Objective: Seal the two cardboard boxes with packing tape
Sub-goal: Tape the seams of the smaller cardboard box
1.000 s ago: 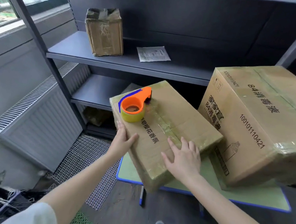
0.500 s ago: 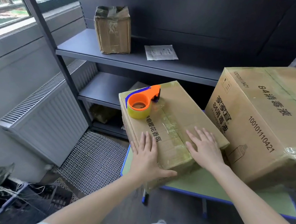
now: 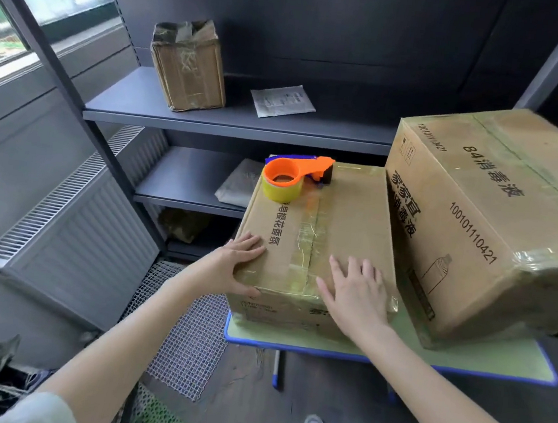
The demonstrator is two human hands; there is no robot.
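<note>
Head view: left hand spread over the near-left corner of the small box, right hand flat on top, neither gripping. The box has swung from skewed to square on the table, beside the big box. The tape dispenser sits at its far end. Likely lined up for taping.
</note>
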